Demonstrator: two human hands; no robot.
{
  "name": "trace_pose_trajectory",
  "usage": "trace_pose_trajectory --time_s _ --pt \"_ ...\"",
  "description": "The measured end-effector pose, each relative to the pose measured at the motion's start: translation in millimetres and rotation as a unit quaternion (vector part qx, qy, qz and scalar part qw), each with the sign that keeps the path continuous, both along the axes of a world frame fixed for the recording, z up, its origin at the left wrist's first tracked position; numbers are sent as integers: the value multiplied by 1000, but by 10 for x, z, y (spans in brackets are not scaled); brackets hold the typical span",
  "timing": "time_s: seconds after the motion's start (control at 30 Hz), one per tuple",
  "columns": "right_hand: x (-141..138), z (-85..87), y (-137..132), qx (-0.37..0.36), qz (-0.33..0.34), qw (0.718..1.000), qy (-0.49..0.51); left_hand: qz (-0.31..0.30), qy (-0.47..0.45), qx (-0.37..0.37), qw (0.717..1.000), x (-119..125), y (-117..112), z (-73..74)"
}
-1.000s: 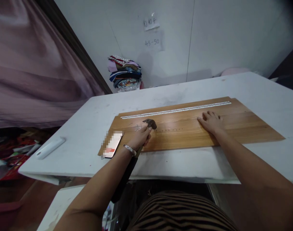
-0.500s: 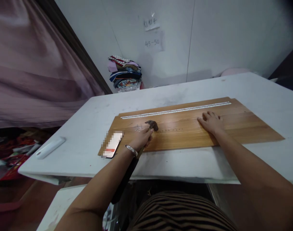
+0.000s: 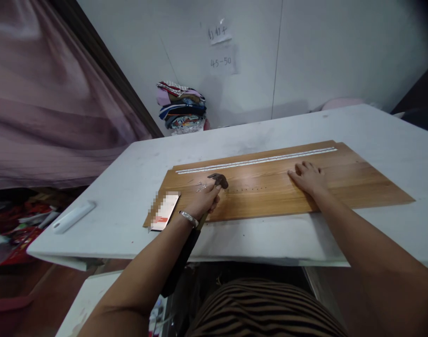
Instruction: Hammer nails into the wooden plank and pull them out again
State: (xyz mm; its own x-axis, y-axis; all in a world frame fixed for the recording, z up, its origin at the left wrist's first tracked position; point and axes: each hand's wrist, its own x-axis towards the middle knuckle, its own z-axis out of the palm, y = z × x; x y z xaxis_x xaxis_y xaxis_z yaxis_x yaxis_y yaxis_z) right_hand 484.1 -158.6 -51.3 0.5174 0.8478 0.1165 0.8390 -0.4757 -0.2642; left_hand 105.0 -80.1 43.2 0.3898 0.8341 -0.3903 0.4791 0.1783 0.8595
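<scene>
Hammer (image 3: 219,179) shifts slightly left, by dark dots (image 3: 253,188) — left hand (image 3: 207,198) closed round handle (image 3: 181,262); right hand (image 3: 308,178), loosely spread, empty, on board (image 3: 361,180). Apparently hammering — next blow needs steady aim.

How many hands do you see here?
2: the left hand holds a claw hammer at the wooden board; the right hand rests on that board, farther right. No others show.

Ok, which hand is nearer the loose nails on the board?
Left. The left hand, gripping the claw hammer, is just beside the loose nails; the right hand rests farther off to their right, on the wooden board.
</scene>
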Motion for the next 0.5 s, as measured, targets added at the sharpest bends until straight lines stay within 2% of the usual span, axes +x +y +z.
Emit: trace_pose_trajectory --time_s 0.3,0.5 --pt "-22 48 -18 -18 -5 1000 -2 2 -5 -6 1000 -97 25 -56" --pt "-18 40 -22 0 -3 1000 0 4 -2 -12 1000 -83 -16 -62"
